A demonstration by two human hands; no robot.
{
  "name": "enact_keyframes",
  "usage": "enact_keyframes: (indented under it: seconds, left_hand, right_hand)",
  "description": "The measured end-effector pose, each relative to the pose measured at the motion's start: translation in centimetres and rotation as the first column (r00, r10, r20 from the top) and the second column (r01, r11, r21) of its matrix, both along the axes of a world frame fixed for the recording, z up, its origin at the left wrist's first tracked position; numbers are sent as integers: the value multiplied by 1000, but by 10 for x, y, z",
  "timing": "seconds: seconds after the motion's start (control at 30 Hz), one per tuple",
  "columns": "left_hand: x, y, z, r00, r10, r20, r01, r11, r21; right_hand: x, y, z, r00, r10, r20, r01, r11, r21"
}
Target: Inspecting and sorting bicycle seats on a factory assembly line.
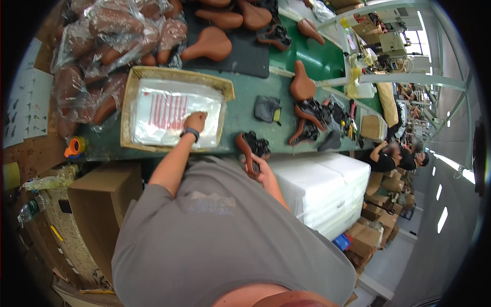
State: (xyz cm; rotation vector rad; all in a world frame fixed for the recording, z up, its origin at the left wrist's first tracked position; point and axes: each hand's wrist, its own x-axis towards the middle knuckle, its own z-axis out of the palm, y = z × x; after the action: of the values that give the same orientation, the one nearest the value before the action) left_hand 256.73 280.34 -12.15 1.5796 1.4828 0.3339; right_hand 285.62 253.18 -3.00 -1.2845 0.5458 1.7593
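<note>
My right hand (262, 170) grips a brown bicycle saddle (244, 145) by its narrow nose, close to my body. The saddle's black underside with its springs faces up. My left hand (195, 122), with a dark band at the wrist, rests on a stack of clear plastic bags (163, 110) with red printing. Its fingers are curled in against the top bag. The bags lie inside an open cardboard box (128, 110) on the green workbench (238, 94). Between the box and more saddles sits a small dark grey pouch (267, 108).
Saddles wrapped in clear plastic (102, 46) are heaped at the far left. Bare brown saddles (209, 45) lie on a black mat, others (303, 82) to the right. Orange tape (75, 147) sits at the left edge. A white-wrapped block (317, 187) stands at my right. People (391, 156) work farther right.
</note>
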Motion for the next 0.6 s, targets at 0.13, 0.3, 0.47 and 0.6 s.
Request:
enact_keyframes:
  seconds: [0.13, 0.3, 0.47, 0.6]
  left_hand:
    - [-26, 6, -3, 993, 6, 116, -3, 1000, -28]
    - [-67, 13, 34, 912, 198, 359, -171, 980, -106]
    - [-106, 18, 87, 837, 256, 484, -202, 966, -162]
    - [-131, 11, 119, 808, 177, 562, -109, 982, -153]
  right_hand:
    - [-15, 8, 29, 994, 101, 37, -102, 994, 26]
    - [-83, 57, 96, 923, 100, 371, -236, 910, 341]
    - [-144, 139, 142, 942, 151, 299, -306, 752, 584]
    - [-167, 177, 142, 903, 303, 304, -427, 703, 569]
